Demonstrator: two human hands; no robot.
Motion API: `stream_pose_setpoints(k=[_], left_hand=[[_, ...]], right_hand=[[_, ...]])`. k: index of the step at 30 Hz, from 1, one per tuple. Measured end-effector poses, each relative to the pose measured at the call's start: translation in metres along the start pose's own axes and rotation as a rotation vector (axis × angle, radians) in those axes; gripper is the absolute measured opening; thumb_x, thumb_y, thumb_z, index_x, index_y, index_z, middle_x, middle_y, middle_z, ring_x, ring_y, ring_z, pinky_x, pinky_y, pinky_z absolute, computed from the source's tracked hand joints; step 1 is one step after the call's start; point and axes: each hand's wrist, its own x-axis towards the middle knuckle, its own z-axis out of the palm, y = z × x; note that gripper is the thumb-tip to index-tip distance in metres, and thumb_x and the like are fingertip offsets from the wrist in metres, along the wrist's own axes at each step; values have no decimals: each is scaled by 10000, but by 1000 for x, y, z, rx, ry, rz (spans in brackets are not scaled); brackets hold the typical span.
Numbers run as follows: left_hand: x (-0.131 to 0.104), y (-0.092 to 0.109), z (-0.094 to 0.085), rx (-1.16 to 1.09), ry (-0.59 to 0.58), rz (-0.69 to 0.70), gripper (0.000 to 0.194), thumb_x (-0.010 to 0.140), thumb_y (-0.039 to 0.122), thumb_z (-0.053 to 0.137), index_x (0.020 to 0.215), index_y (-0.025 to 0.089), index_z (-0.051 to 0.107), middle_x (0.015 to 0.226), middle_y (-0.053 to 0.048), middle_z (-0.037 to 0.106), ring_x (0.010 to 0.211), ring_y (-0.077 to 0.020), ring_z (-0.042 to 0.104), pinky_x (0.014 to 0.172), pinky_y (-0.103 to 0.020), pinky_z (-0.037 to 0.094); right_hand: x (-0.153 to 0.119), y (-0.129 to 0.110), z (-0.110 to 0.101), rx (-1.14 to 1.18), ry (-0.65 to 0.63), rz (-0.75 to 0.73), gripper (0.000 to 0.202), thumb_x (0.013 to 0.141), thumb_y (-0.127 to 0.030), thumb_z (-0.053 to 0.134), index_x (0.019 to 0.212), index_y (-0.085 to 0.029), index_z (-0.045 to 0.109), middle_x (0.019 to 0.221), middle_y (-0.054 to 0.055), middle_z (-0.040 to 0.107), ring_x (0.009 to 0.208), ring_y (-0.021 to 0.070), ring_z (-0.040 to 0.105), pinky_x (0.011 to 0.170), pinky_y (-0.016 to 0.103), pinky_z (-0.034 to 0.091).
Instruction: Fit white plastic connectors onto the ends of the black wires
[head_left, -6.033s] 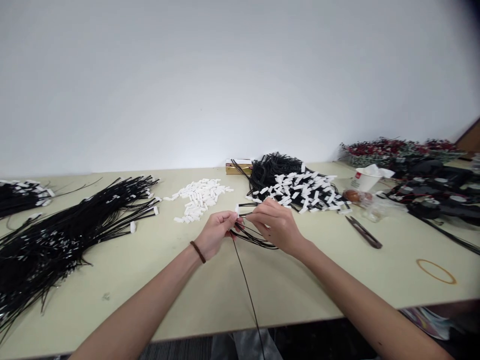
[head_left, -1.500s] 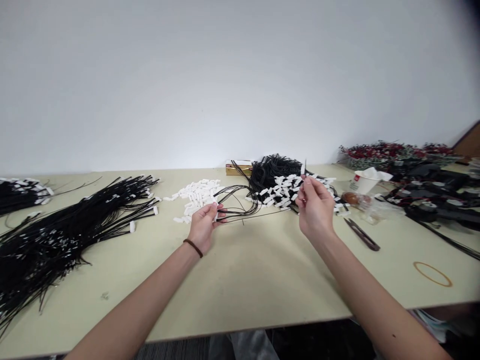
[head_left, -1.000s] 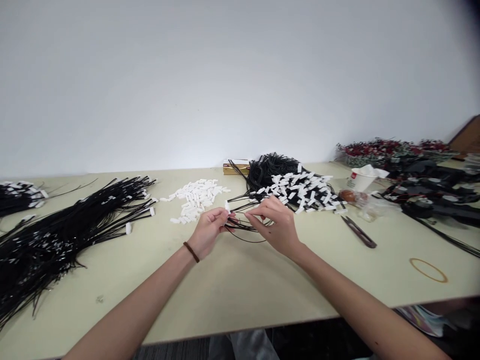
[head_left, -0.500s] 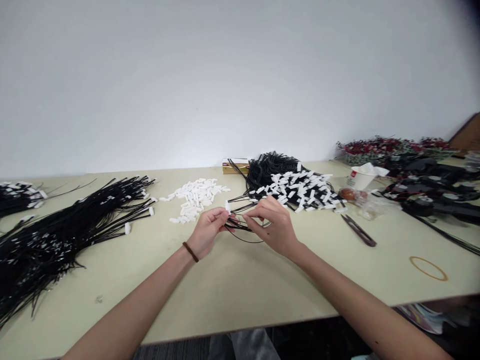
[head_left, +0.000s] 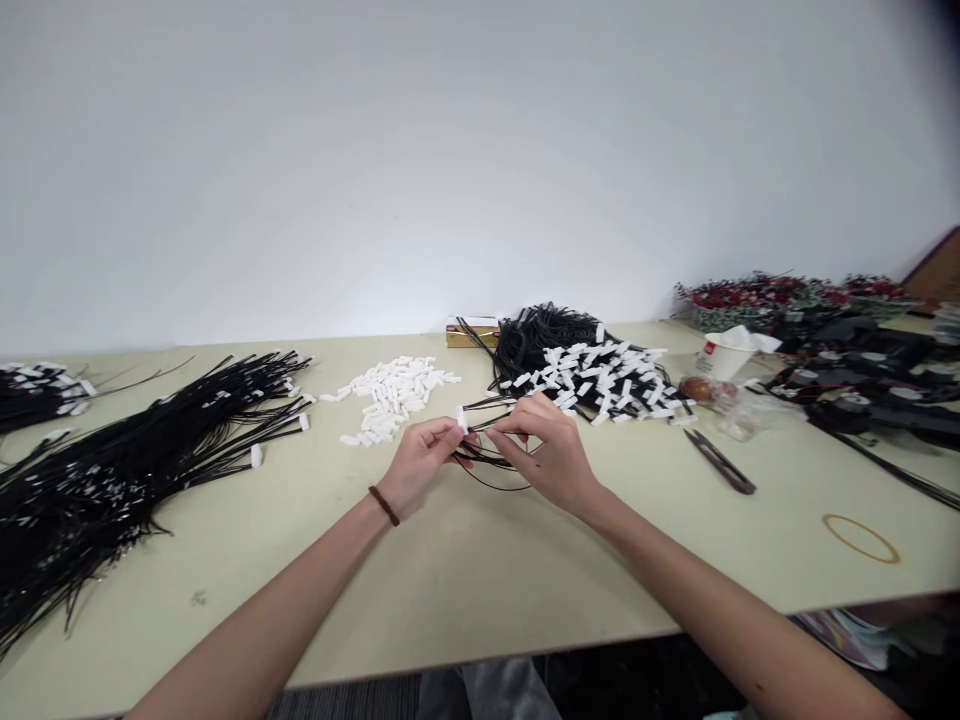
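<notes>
Between thumb and fingers, my left hand [head_left: 424, 456] grips a small white connector housing [head_left: 461, 420] above the middle of the table. Thin black wires [head_left: 491, 460] run from it toward the right, and one loops down below the hands. My right hand [head_left: 547, 447] pinches a black wire close to the connector, thumb against forefinger. The wire's tip is too small to make out. Behind my left hand lies a pile of loose white connector housings [head_left: 397, 390]. Beyond my right hand sits a heap of black wires with white connectors [head_left: 607, 380].
A large bundle of black wires [head_left: 150, 460] covers the table's left side. Thread snips [head_left: 720, 462], a yellow rubber band [head_left: 861, 538] and a paper cup [head_left: 724, 355] lie to the right. A gold box [head_left: 472, 336] stands by the wall. Red and black wires [head_left: 772, 295] fill the back right.
The connector in my left hand has tilted slightly and shifted a little to the right. My right hand stays pinched on the wire, almost unmoved.
</notes>
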Motion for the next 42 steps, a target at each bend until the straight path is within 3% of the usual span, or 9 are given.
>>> stream_pose_setpoints(k=[23, 27, 42], left_hand=[[-7, 1, 9, -107, 23, -43, 284, 697, 394, 624, 665, 112, 612, 672, -43, 596, 623, -121, 533, 588, -267, 481], [-7, 2, 11, -118, 41, -54, 294, 686, 401, 634, 670, 108, 612, 683, -56, 598, 634, -127, 532, 587, -263, 482], [-10, 2, 13, -126, -19, -55, 297, 709, 409, 607, 679, 114, 614, 648, -36, 598, 613, -124, 536, 585, -265, 477]], right_hand=[[3, -4, -6, 31, -45, -12, 143, 804, -175, 522, 671, -179, 574, 558, -14, 453, 571, 111, 373, 588, 268, 325], [3, -5, -5, 41, -7, -6, 155, 812, -202, 517, 672, -189, 583, 560, -9, 472, 574, 115, 386, 575, 270, 331], [-2, -8, -1, 35, 12, -85, 146, 820, -194, 511, 702, -196, 597, 572, -4, 515, 560, 109, 409, 566, 274, 350]])
